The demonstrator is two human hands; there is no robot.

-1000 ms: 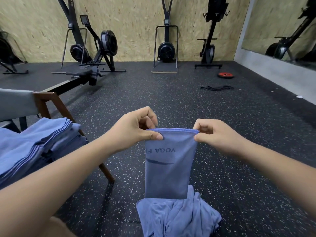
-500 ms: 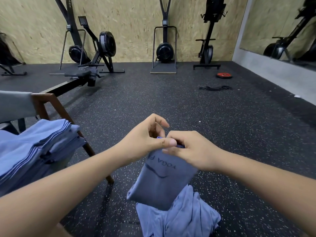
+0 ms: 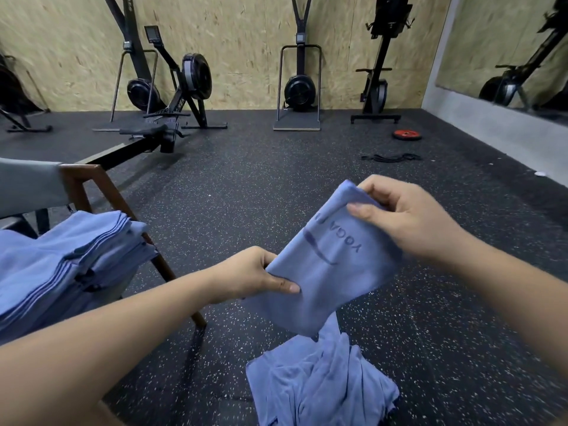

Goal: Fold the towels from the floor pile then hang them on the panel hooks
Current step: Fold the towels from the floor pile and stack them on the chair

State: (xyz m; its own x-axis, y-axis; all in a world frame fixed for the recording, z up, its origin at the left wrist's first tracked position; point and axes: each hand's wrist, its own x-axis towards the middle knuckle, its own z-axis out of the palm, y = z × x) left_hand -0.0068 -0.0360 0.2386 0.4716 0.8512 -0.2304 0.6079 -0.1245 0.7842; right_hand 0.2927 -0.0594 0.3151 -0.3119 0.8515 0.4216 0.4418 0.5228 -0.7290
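Above the crumpled floor pile (image 3: 319,385), left hand (image 3: 249,276) and right hand (image 3: 408,219) pinch a soft blue folded towel (image 3: 322,272).

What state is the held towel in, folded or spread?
Folded: the towel is a narrow doubled strip, left hand gripping its lower end, right hand its upper end.

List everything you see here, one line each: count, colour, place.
held towel: one, blue, folded, mid-air, centre
towel pile: one, blue, crumpled on the floor, bottom centre
chair: one, brown wood frame, left
towel stack: one, blue, folded, on the chair
exercise machines: several, black, along the far wall
weight plate: one, red, floor, far right
band: one, black, floor near the weight plate
left hand: one, bare, grips the held towel's lower edge
right hand: one, bare, grips its top end
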